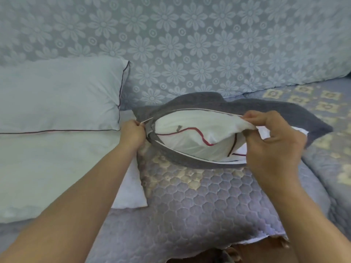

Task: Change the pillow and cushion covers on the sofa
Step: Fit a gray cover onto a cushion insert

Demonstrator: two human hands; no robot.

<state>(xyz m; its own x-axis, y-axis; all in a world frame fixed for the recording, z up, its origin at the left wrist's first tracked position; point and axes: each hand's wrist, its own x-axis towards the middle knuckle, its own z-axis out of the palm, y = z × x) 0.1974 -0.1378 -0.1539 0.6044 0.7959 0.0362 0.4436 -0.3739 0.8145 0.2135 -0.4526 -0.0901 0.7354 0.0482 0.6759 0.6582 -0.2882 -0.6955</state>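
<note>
Pillows: two white pillows (53, 95) stacked at far left, cut off by the frame edge.
Left hand (132, 132): fingers curled, pinching the left end of the grey cover (190, 160); fingertips hidden.
Cover: on the quilted sofa seat (199, 202), mouth spread, white insert (190, 133) partly hidden inside.
Right hand (273, 143): fingers pinching the cover's upper lip.

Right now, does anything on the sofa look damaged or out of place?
Yes. The front edge of the quilted sofa cover looks torn and ragged near the bottom of the view, with white lining showing. Otherwise, the left hand and right hand only hold open the grey cushion cover around the white pillow.
</note>
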